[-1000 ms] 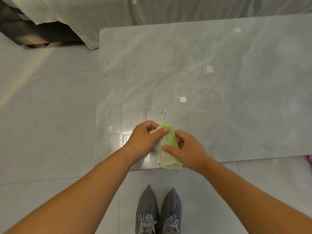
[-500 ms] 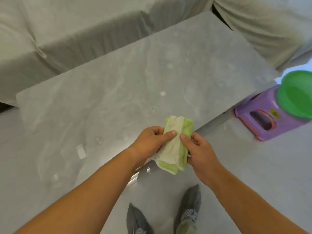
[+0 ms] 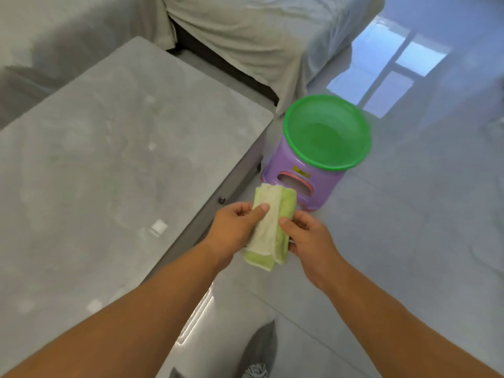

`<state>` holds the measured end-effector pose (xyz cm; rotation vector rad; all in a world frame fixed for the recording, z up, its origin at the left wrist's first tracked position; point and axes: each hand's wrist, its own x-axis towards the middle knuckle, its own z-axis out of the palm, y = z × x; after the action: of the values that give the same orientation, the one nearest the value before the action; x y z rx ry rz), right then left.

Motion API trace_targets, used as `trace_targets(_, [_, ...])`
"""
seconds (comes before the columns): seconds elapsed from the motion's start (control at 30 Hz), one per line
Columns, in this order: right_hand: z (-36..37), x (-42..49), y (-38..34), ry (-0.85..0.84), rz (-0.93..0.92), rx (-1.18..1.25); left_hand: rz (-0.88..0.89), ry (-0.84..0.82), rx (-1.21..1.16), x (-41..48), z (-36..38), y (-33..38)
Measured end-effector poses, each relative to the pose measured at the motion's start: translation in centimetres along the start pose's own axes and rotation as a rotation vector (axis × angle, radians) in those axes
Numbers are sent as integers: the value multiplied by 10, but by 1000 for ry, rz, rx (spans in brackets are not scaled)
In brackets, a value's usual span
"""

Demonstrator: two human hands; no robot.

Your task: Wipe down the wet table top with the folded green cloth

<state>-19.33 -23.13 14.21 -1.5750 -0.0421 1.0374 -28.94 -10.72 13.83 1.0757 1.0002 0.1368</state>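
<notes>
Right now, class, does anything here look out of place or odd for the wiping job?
Yes: the cloth is held off the table, over the floor, pinched between the left hand and right hand. Also, a green basin sits off-centre on a purple stool, overhanging its right side.

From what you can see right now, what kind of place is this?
Probably a living room at home. A low grey table stands beside furniture under pale dust sheets, on a glossy tiled floor, with a green basin on a purple stool.
</notes>
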Motion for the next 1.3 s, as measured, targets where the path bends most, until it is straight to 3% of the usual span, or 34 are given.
trace_targets(0.33, [-90, 148, -38, 185, -119, -81, 56, -85, 178, 167, 101, 35])
trace_targets(0.57, [-111, 240, -36, 215, -124, -202, -4, -134, 245, 268, 122, 35])
trace_targets(0.8, [-123, 295, -18, 265, -152, -470, 92, -246, 428, 320, 127, 35])
trace_targets(0.9, [-127, 305, -15, 294, -195, -708, 230, -321, 621, 329, 126, 39])
trace_targets(1.0, [-136, 311, -12, 306, -252, -1003, 484, -295, 1040, 339, 123, 41])
trace_targets(1.1, [-146, 314, -8, 342, -352, -1169, 593, -319, 1328, 350, 120, 41])
trace_targets(1.3, [-160, 321, -6, 280, -417, -1164, 641, -380, 1419, 366, 122, 39])
